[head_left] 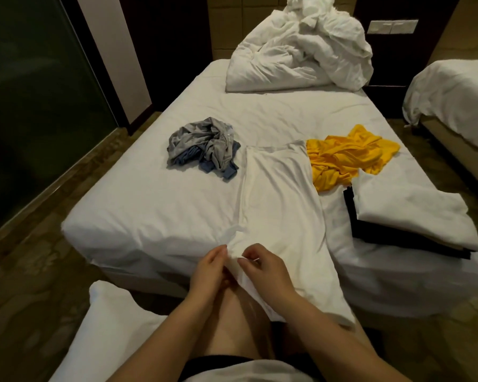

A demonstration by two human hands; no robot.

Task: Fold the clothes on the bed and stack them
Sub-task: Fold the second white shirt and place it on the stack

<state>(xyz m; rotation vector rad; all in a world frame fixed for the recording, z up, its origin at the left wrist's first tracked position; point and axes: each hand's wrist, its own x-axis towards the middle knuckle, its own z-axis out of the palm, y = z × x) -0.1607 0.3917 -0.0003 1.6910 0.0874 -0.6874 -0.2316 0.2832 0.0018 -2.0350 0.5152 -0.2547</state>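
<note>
One white shirt lies flat down the middle of the bed, and the left hand and right hand both pinch its near left corner, close together. Two crumpled heaps lie beyond: a grey-blue heap far left and a yellow garment far right. On the right, one stack holds two folded pieces, a white piece on a black piece.

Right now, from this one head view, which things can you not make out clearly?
All in the head view:
- White shirt: its near corner is covered by the left hand and right hand, which pinch it.
- Dark garment: mostly covered by the folded white piece, so its kind is unclear.
- Gray and blue heap: crumpled together, so the number of garments is unclear.
</note>
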